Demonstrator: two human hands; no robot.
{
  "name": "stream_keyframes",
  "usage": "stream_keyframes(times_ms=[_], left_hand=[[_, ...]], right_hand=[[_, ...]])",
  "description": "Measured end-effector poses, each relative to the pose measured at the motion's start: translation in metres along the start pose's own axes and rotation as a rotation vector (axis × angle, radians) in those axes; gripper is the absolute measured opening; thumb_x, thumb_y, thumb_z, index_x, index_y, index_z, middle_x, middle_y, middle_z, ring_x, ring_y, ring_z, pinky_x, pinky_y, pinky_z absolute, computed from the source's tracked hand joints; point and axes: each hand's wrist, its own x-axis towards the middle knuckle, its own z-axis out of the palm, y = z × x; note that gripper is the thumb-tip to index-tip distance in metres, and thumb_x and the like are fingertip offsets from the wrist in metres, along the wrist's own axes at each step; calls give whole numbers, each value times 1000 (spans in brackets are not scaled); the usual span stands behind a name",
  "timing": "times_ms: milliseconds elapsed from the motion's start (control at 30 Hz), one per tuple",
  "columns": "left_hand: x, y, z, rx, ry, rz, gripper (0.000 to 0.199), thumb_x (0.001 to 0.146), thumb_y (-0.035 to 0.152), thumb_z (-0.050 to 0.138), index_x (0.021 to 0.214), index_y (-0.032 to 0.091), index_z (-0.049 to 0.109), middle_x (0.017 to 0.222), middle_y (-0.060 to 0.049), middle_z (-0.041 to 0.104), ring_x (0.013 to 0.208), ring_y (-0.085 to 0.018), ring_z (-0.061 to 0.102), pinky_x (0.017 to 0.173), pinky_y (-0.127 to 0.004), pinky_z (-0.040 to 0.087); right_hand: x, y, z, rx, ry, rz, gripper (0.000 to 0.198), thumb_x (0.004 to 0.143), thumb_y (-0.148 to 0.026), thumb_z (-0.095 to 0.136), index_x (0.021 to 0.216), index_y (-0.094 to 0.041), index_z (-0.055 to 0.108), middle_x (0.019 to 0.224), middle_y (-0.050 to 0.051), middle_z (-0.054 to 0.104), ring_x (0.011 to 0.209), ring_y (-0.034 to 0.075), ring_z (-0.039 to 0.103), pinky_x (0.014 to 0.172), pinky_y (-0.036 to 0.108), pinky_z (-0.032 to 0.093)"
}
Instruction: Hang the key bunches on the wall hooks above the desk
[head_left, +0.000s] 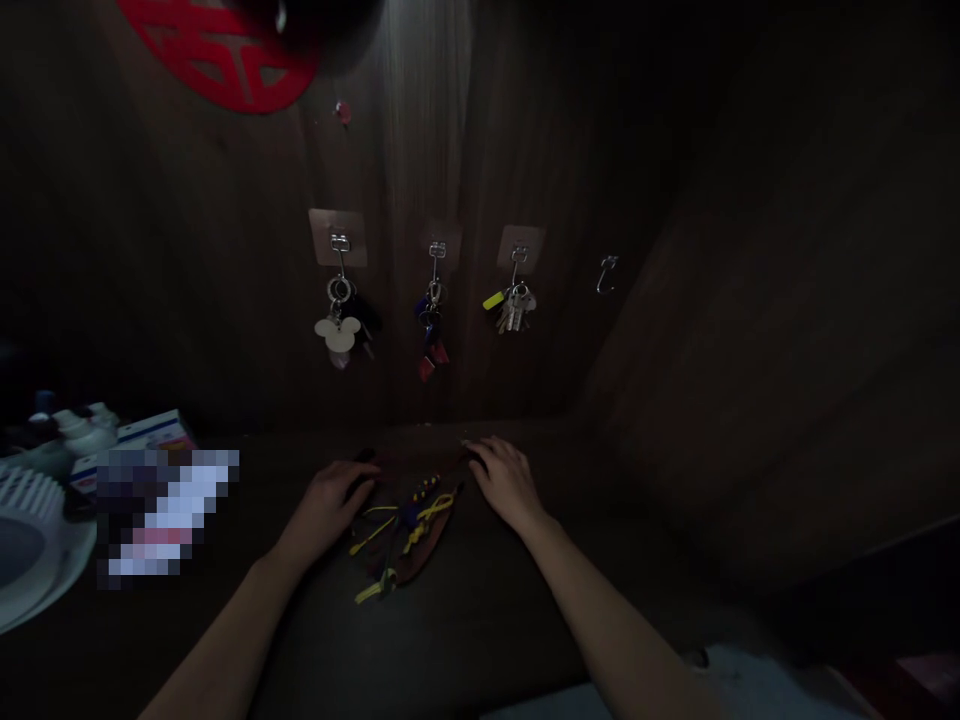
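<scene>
A dark brown pouch (409,525) with yellow cords and beads across it lies on the dark shelf (480,620) in the lower middle of the frame, between the two hands. One yellow cord end trails off its lower left corner toward the bottom of the frame.

The left hand (330,500) rests palm down at the pouch's left edge, fingers loosely bent and lying close together, the fingertips touching the upper left of the pouch. Whether it grips anything is too dark to tell. The right hand (506,480) lies palm down at the pouch's upper right corner, fingers slightly spread and curled, the tips at or just on the edge of the pouch; it does not plainly pinch anything.

Above the hands, in the middle of the frame, a row of hooks is fixed to the dark wood wall (675,300). The leftmost hook carries a key ring with a pale mouse-head tag (337,330). The next holds a bunch with blue and red pieces (431,335). The third holds silver keys with a yellow tag (512,305). A fourth hook (607,273), to the right, is bare.

In the upper left corner a red cut-out ornament (225,55) is on the wall. At the left edge sit a white round object (30,540), a small box (142,435) and some bottles (75,425), near a blurred patch.
</scene>
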Motion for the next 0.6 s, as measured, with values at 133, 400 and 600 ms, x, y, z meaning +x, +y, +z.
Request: stream_keyframes(times_ms=[133,400,600], left_hand=[[0,-10,-7,55,58,-67,23,86,29,46,97,25,66,98,-4,72,96,-24,62,86,-38,47],[1,-1,-8,30,104,-9,27,87,21,41,98,23,66,101,-5,70,97,-22,61,89,-38,45],[-1,35,14,-175,-158,282,31,89,14,41,102,24,67,100,-6,70,97,-19,60,90,-38,44]], right_hand=[[-1,12,-3,21,67,49,26,85,-21,52,108,-27,62,110,7,62,108,24,50,90,42,37],[2,11,-11,151,143,-21,22,85,-17,47,98,-24,64,108,7,62,105,24,52,88,41,39],[1,2,-17,288,116,-257,30,81,-6,41,85,-23,65,95,5,65,98,21,55,85,38,41]])
